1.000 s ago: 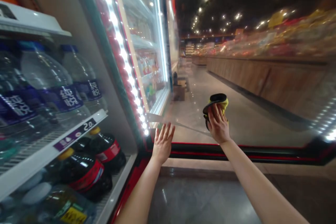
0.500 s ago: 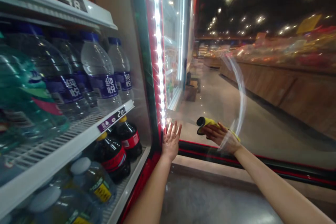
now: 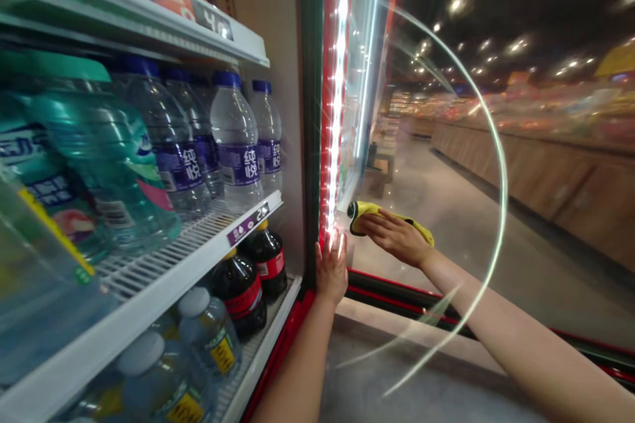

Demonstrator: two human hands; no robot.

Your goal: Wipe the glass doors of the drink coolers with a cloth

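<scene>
My right hand [image 3: 399,238] lies with fingers stretched over a yellow cloth [image 3: 361,213] with dark edging, pressing it against the glass door [image 3: 446,185]. The cloth is partly bunched and sticks out past the fingertips. My left hand [image 3: 331,271] holds nothing. Its fingers are apart and point upward, resting at the red door frame by the lower end of the bright light strip [image 3: 338,79]. Curved streaks of light cross the glass around my right arm.
To the left, cooler shelves [image 3: 198,258] hold clear water bottles [image 3: 235,139], green bottles [image 3: 94,139] and dark cola bottles [image 3: 243,297]. Capped bottles [image 3: 211,327] stand lower down. Beyond the glass runs a long wooden display counter [image 3: 560,172] beside a pale floor.
My right hand and the cloth have moved left and up across the glass, closer to my left hand. The view has swung left, showing more shelf. My left hand stays at the frame.
</scene>
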